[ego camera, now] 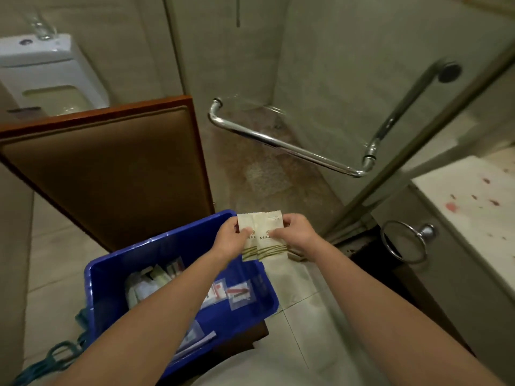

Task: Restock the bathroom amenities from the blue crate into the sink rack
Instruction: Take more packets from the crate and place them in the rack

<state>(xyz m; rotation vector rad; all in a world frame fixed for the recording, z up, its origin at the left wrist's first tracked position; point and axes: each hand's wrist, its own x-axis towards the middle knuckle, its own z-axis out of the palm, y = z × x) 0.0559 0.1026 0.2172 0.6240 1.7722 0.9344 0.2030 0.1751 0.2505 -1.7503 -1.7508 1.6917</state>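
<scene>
Bare from the frame edge to the wrist: left forearm and right forearm. Also bare: left hand, right hand. Low between the arms shows pale cloth; garment or not, unclear.

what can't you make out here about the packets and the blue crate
Head view only:
- Print on the cream packets: too small and blurred to read.
- Packet count: they overlap between the left hand and right hand, at least two.
- Contents of the blue crate: partly hidden by the left forearm, blurred.
- No sink rack in frame; the counter is cut off by the right edge.
</scene>
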